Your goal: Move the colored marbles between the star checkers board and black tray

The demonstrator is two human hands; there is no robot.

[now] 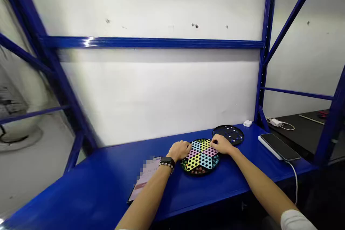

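Flanking the star board (201, 156), left hand (180, 150) and right hand (221, 144) are seen curled at its edges; grip cannot be told; fine pinching is judged necessary next.

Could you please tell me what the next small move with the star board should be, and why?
Probably grip the star board by its rim with both hands: the left hand and right hand rest on its far edge, one on either side, and the black disc lies just behind it.
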